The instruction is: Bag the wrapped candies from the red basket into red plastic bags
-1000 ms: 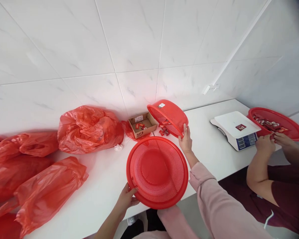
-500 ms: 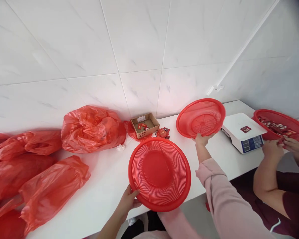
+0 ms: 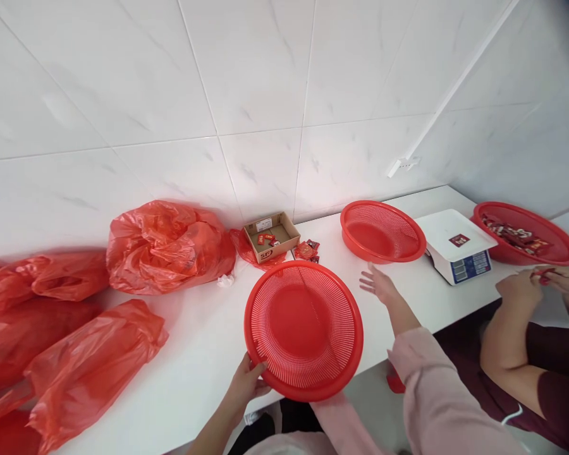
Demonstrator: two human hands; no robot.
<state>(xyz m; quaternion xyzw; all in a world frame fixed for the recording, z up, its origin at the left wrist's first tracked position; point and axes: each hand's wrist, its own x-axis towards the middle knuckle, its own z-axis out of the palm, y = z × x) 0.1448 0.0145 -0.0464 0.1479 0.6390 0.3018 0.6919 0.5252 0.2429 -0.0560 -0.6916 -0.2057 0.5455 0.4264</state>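
A round red plastic basket (image 3: 298,322) with slotted sides is tilted towards me over the front of the white table. My left hand (image 3: 250,384) grips its lower left rim, the thumb on the inside. Behind and to the right, another red basket (image 3: 377,243) stands upright on the table with nothing seen inside. My right hand (image 3: 380,285) is just in front of that basket, apart from it, fingers stretched out and holding nothing.
Stuffed red plastic bags (image 3: 171,246) fill the left side. A small cardboard box (image 3: 271,237) and loose red packets (image 3: 308,249) lie mid-table. On the right are a scale (image 3: 458,243), a red basin of packets (image 3: 526,234) and a co-worker's hands (image 3: 521,287) holding a packet.
My right hand has let go of the second basket, which now sits on the table, and drawn back towards me. My left hand still holds the first basket.
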